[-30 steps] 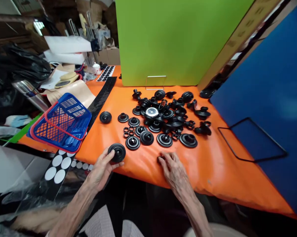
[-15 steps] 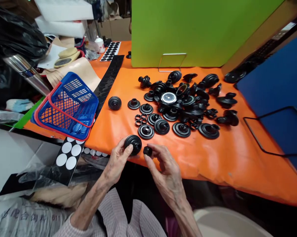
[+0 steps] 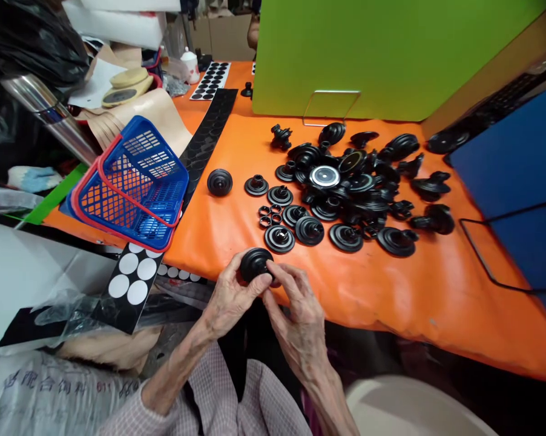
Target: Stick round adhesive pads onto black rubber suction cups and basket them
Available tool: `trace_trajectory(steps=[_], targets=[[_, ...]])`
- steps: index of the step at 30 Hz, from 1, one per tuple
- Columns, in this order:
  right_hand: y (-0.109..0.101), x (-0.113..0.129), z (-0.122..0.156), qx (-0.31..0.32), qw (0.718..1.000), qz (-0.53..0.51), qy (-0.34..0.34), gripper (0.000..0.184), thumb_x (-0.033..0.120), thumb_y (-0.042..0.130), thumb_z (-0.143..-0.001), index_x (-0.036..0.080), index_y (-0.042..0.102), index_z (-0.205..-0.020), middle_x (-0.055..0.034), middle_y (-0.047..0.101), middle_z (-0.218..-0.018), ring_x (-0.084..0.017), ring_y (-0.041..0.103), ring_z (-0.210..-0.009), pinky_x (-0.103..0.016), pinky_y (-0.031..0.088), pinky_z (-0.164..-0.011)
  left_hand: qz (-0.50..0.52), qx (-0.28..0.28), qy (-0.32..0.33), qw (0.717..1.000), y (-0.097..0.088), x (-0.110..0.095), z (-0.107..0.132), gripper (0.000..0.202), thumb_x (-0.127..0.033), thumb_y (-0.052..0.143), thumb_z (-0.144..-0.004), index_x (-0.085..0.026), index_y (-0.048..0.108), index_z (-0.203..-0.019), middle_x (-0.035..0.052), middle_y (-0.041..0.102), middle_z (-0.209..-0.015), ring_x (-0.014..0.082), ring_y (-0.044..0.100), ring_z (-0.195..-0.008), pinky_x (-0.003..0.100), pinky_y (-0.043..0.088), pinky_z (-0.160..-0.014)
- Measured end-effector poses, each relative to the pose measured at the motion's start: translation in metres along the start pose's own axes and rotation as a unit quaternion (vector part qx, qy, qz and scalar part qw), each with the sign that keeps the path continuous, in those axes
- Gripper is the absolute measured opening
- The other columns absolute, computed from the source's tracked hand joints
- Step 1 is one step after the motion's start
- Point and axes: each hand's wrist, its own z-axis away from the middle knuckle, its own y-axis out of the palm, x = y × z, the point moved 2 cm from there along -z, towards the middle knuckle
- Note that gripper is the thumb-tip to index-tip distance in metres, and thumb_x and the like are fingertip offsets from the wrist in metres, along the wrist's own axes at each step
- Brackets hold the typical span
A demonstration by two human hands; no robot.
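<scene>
My left hand grips a black ridged disc with a raised hub, thumb on its face and fingers around its edge. At the disc's right side my right hand is closed, fingertips and thumb pinched at the hub. The black nut it was holding is mostly hidden behind those fingers. Just beyond the hands lie several black nuts in a cluster. Similar stepped discs surround them, including a disc with a pale ring and another ridged disc.
A large pile of black parts covers the orange tabletop. One single disc lies apart on the left. Blue basket with red handles stands at the left edge. Green board rises behind; a blue panel is at right.
My right hand has moved left and brought the nut against the disc's hub; the two hands now meet. The view has shifted slightly, moving the table things rightward.
</scene>
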Motion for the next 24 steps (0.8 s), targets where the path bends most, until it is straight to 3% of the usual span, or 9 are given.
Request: trace_trajectory(steps=[5,8,14,17,20,24], targets=[[0.000,-0.004,-0.003,-0.002,0.980,-0.113,0.162,0.041,0.043,0.056,-0.088,0.024,0.055,-0.125,-0.0076,0.061,-0.111,-0.019,0.062,-0.097,-0.038,0.056,-0.086,0.053,0.004,-0.021,0.998,-0.002,-0.007,0.000,0.043,-0.030,0.074,-0.076,-0.019,0.060,-0.114,0.0083,0.064,-0.120,0.0244,0.061,-0.112,0.033,0.053,-0.090],[0.003,-0.005,-0.006,0.049,0.955,-0.191,0.222,0.040,0.050,0.056,-0.087,0.022,0.059,-0.115,-0.0069,0.066,-0.108,-0.021,0.063,-0.101,-0.040,0.054,-0.090,0.054,0.034,-0.015,0.998,-0.003,-0.009,0.001,0.039,-0.029,0.073,-0.077,-0.018,0.061,-0.113,0.0086,0.066,-0.118,0.0234,0.061,-0.112,0.033,0.051,-0.094],[0.012,0.000,-0.003,0.016,0.953,-0.217,0.209,0.034,0.048,0.055,-0.088,0.021,0.057,-0.109,-0.0067,0.065,-0.108,-0.021,0.063,-0.102,-0.036,0.052,-0.092,-0.009,0.025,0.032,0.999,-0.007,-0.009,0.004,0.035,-0.027,0.070,-0.079,-0.016,0.063,-0.112,0.0095,0.068,-0.115,0.0231,0.063,-0.109,0.031,0.049,-0.096],[0.013,0.002,-0.002,0.033,0.940,-0.264,0.213,0.033,0.048,0.055,-0.088,0.022,0.056,-0.110,-0.0051,0.065,-0.108,-0.019,0.063,-0.102,-0.034,0.052,-0.092,-0.017,0.011,0.046,0.999,-0.007,-0.010,0.008,0.035,-0.027,0.069,-0.081,-0.019,0.061,-0.114,0.0077,0.067,-0.117,0.0222,0.062,-0.111,0.030,0.049,-0.096],[0.012,0.004,-0.005,0.058,0.926,-0.318,0.198,0.037,0.045,0.058,-0.087,0.025,0.053,-0.117,-0.0034,0.064,-0.114,-0.019,0.062,-0.109,-0.034,0.050,-0.096,0.005,0.029,0.054,0.998,-0.005,-0.015,0.009,0.036,-0.024,0.070,-0.080,-0.024,0.059,-0.115,0.0048,0.066,-0.121,0.0196,0.061,-0.114,0.029,0.046,-0.100],[0.014,0.006,-0.005,0.030,0.916,-0.354,0.185,0.037,0.041,0.064,-0.084,0.026,0.052,-0.115,-0.0023,0.063,-0.116,-0.017,0.061,-0.110,-0.033,0.048,-0.098,0.025,0.065,0.054,0.996,-0.007,-0.021,0.006,0.038,-0.025,0.073,-0.077,-0.023,0.060,-0.113,0.0062,0.067,-0.120,0.0212,0.061,-0.113,0.030,0.047,-0.099]])
